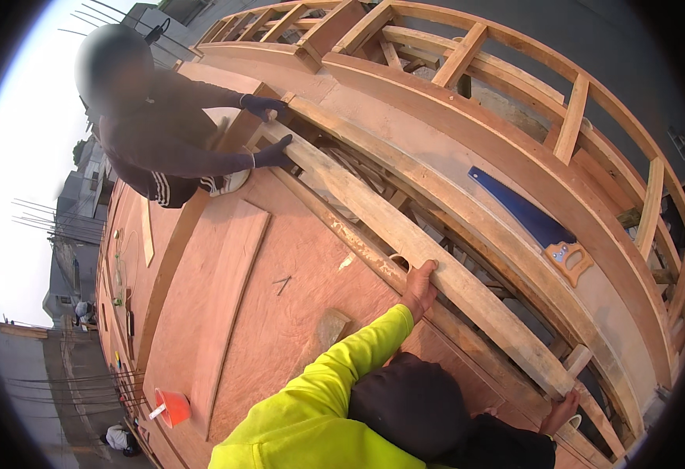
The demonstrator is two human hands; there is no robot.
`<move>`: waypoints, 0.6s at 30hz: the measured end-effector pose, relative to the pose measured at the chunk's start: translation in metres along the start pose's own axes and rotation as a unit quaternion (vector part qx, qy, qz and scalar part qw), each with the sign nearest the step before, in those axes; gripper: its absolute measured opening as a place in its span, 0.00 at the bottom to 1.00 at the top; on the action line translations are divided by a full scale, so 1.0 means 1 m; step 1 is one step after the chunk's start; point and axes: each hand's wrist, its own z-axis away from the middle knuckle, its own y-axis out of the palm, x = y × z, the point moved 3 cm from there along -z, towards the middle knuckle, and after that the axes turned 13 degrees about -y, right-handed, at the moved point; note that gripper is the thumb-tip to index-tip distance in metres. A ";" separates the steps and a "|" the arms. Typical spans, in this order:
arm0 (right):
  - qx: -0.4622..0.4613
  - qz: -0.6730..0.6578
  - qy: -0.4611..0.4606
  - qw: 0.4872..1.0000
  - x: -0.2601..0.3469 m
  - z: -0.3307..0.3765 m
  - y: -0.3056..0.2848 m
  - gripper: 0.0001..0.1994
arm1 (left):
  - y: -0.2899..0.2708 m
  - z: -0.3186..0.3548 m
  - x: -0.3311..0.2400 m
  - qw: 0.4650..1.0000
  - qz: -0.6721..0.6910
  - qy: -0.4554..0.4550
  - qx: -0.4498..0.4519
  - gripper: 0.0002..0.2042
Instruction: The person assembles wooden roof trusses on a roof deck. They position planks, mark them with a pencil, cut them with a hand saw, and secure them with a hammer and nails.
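Observation:
A long pale wooden beam lies slantwise from the upper left to the lower right, over an open timber frame. My left hand, at the end of a bright yellow sleeve, is closed on the beam's near edge around its middle. Toward the beam's lower right end, my right hand is closed on it too; dark clothing hides most of that arm. A co-worker's dark gloved hands are at the beam's far end. Below the beam runs a nearer timber edge.
A blue handsaw with a wooden handle rests on the ledge beyond. Nails, a wood block and a long plank lie on the reddish plywood. An orange bucket stands left. Slatted timber framing rises behind.

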 end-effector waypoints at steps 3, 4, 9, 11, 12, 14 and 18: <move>0.019 0.033 0.014 0.999 0.009 -0.002 0.003 0.15 | -0.004 0.000 -0.001 1.000 -0.008 -0.003 -0.027 0.29; 0.008 0.041 0.021 0.999 0.014 -0.005 0.003 0.16 | 0.005 0.005 -0.002 0.999 -0.007 -0.002 -0.036 0.28; -0.004 0.079 0.009 0.997 0.018 -0.006 0.010 0.20 | 0.007 0.018 -0.010 0.997 -0.051 -0.009 -0.050 0.28; -0.004 0.097 0.017 0.995 0.017 -0.010 0.012 0.21 | 0.002 0.019 -0.015 0.999 -0.053 -0.010 -0.007 0.27; 0.018 0.121 0.019 0.992 0.018 -0.011 0.012 0.21 | 0.000 0.017 -0.018 0.998 -0.057 -0.010 0.010 0.27; 0.031 0.132 0.032 0.990 0.016 -0.018 0.011 0.21 | 0.004 0.017 -0.024 0.996 -0.092 -0.007 0.015 0.27; 0.066 0.123 0.073 0.987 0.007 -0.043 -0.016 0.17 | 0.038 0.012 -0.017 0.981 -0.189 0.016 -0.043 0.26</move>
